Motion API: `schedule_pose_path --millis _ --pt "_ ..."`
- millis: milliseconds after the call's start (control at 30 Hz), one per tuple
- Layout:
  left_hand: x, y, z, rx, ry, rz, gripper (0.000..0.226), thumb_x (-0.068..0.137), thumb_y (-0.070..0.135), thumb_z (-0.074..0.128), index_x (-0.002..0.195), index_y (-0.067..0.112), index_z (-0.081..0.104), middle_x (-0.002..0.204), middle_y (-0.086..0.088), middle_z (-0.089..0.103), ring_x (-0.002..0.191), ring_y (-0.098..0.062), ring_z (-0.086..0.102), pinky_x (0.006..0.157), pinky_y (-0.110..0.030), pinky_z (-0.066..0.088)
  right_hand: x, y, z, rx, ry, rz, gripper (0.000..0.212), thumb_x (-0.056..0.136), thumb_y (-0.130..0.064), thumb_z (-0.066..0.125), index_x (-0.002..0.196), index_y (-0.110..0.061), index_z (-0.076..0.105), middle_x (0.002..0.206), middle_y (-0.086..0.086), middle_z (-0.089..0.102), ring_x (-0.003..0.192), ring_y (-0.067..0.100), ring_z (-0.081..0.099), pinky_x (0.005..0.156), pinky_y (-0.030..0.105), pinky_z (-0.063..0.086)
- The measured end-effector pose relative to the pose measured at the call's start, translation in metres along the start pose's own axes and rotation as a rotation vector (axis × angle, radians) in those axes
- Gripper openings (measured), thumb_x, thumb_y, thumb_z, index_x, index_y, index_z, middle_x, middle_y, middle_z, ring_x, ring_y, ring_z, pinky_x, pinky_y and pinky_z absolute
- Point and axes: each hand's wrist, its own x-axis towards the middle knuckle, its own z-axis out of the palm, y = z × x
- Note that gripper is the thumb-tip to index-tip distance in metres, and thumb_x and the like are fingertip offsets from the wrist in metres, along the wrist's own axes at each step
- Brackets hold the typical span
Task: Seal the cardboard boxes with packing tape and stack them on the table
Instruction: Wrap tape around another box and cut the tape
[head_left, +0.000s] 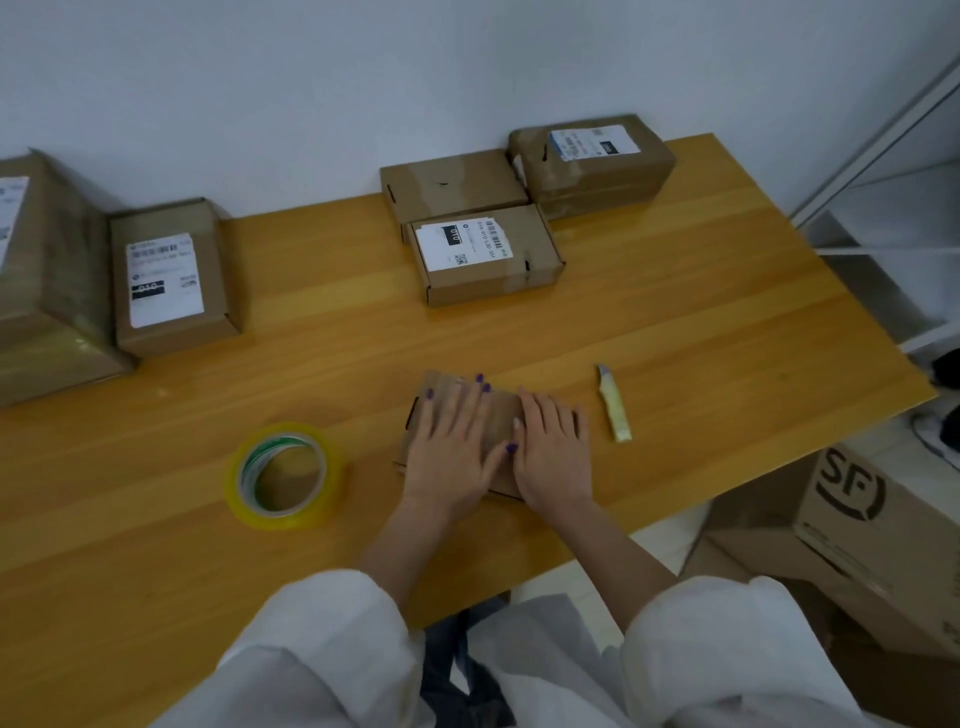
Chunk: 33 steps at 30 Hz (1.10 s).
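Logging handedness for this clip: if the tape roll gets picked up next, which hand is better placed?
Left, probably. Both hands lie flat on the small box, but the tape roll sits beside the left hand; the right hand would have to cross over.

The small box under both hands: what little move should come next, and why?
Probably the left hand lifts off and reaches for the tape roll lying beside it. It and the right hand press flat on the small box, and neither holds tape; whether a strip is already on I cannot tell.
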Motion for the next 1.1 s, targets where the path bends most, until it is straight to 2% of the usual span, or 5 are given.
schedule_pose_path --millis 133,400,600,767,1100 --pt "-0.001 -0.024 -0.008 0.129 -0.05 -0.122 0.087 0.075 0.068 -0.021 0.147 0.019 -0.015 0.157 -0.013 -0.015 0.145 -0.03 -0.015 0.115 -0.045 -0.01 0.0 0.002 0.0 0.031 -0.023 -0.005 0.06 0.103 -0.04 0.01 0.13 -0.013 0.057 0.126 0.011 0.06 0.119 0.03 0.056 0.1 0.055 0.041" --pt "0.0 -0.017 -0.036 -0.69 0.091 -0.412 0.108 0.081 0.044 0.068 0.15 0.01 -0.009 0.155 -0.013 0.011 0.141 -0.028 0.021 0.11 -0.038 0.028 0.021 0.005 -0.032 0.544 -0.122 0.459 0.044 0.102 -0.036 0.037 0.13 -0.005 0.049 0.135 0.017 0.04 0.119 0.032 0.044 0.098 0.039 0.039" --pt "0.005 -0.028 -0.065 -0.592 0.634 -0.292 0.071 0.094 0.044 0.039 0.146 0.0 0.019 0.144 -0.023 0.028 0.13 -0.034 0.037 0.106 -0.041 0.038 0.048 -0.008 -0.065 0.714 0.262 0.351 0.023 0.094 -0.034 0.057 0.096 -0.011 0.055 0.101 0.003 0.047 0.098 0.017 0.039 0.084 0.026 0.03" --pt "-0.012 -0.034 -0.045 -0.463 0.553 -0.284 0.06 0.101 0.042 0.022 0.139 -0.002 0.034 0.134 -0.024 0.04 0.109 -0.037 0.053 0.087 -0.028 0.044 0.041 -0.003 -0.048 0.575 0.203 0.196 0.021 0.099 -0.024 0.048 0.099 -0.009 0.062 0.087 -0.006 0.05 0.091 0.016 0.045 0.077 0.025 0.031" --pt "-0.009 -0.019 -0.051 0.042 0.386 0.045 0.058 0.103 0.035 0.012 0.128 0.012 0.058 0.132 -0.005 0.058 0.127 -0.019 0.05 0.11 -0.035 0.021 0.04 0.001 -0.045 0.482 0.235 0.056 0.029 0.092 -0.025 0.04 0.068 -0.013 0.05 0.058 -0.009 0.037 0.05 0.008 0.036 0.045 0.019 0.023"
